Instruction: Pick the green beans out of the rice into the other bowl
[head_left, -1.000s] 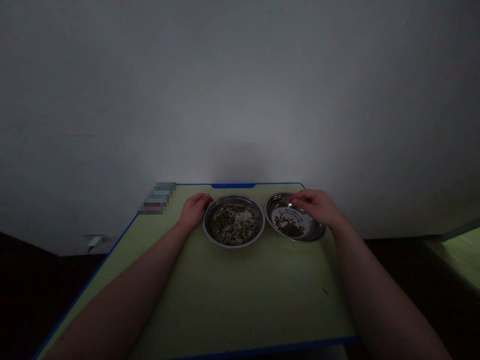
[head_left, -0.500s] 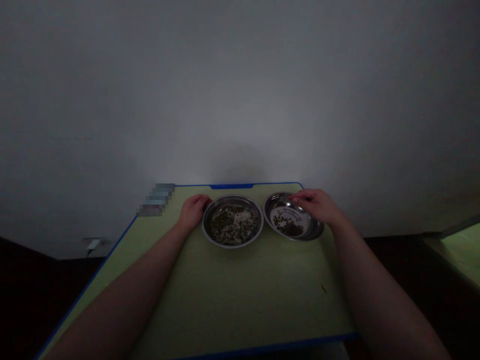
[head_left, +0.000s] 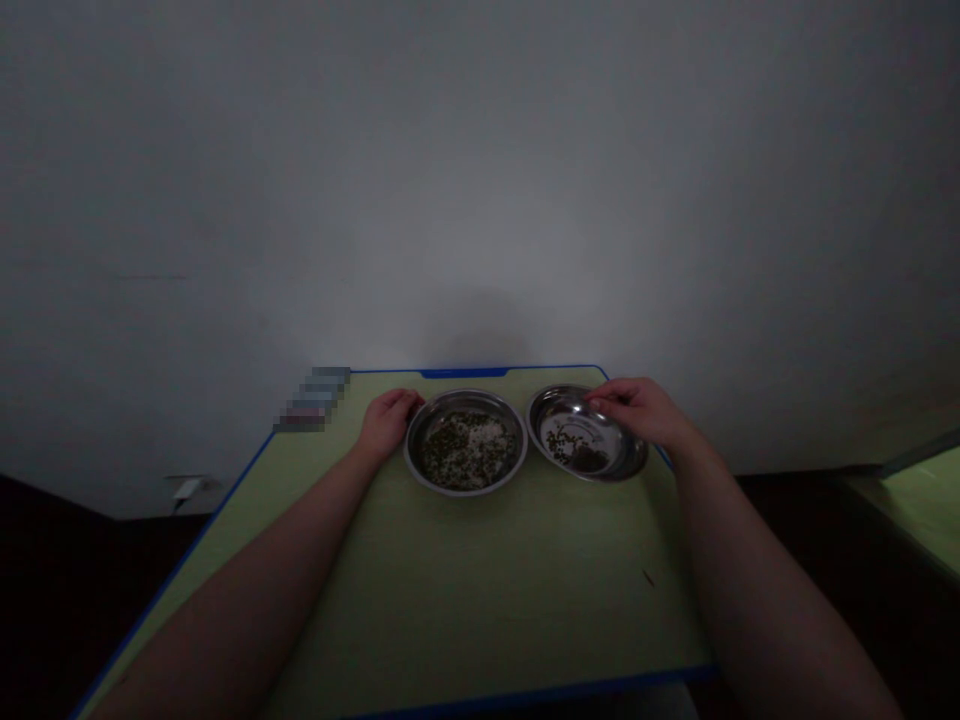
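Observation:
A round metal bowl stands near the far side of the table, holding a mix of small green beans and pale grains. My left hand is closed at its left rim, fingers curled against the edge. To the right stands a second metal bowl, with a small cluster of green beans and a darker patch at its bottom. My right hand reaches over this bowl's far right rim, thumb and fingers pinched together above the inside. Whatever lies between those fingertips is too small and dark to make out.
The pale green table has a blue edge and meets a grey wall. A blurred-out flat object lies at the far left corner. A thin dark scrap is on the right part of the tabletop. A white plug shows low on the wall.
My right hand has shifted slightly to the right over the right bowl. My left hand and both bowls look the same.

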